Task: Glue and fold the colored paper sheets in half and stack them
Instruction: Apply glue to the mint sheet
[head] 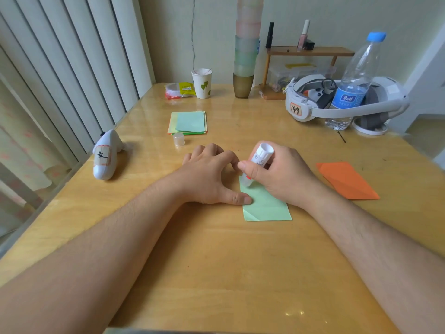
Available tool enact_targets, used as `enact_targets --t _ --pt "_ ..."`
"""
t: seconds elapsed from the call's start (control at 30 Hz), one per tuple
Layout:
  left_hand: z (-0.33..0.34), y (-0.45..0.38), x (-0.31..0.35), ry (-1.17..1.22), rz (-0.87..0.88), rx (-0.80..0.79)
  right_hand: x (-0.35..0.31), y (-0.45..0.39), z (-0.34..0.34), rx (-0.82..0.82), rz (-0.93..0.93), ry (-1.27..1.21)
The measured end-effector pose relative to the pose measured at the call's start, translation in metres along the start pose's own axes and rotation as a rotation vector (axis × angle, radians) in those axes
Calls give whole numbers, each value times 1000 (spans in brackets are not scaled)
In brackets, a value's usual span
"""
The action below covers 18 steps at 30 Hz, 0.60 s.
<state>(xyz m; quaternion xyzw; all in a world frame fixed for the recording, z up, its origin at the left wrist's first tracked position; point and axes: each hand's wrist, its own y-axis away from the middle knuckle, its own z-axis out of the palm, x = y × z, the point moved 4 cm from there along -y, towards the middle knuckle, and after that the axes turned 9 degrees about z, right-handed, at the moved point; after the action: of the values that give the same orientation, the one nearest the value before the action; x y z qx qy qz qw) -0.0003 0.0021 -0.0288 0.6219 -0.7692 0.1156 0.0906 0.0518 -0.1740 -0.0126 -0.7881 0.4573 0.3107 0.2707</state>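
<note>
A light green paper sheet lies on the wooden table in front of me. My left hand rests beside its left edge, thumb pressing on the paper. My right hand grips a white glue stick, tip down and touching the sheet's upper part. The glue stick's clear cap stands further back. Behind it lies a stack of colored paper sheets, green on top. A folded orange sheet lies to the right.
A white figurine lies at the left edge. At the back stand a paper cup, a snack packet, a tower of stacked cups, a small wooden shelf, a white headset and a water bottle.
</note>
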Motion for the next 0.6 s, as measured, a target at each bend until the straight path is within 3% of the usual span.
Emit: enact_targets --t 0.6 --pt "-1 2 0 19 3 -10 16 0 -15 30 58 96"
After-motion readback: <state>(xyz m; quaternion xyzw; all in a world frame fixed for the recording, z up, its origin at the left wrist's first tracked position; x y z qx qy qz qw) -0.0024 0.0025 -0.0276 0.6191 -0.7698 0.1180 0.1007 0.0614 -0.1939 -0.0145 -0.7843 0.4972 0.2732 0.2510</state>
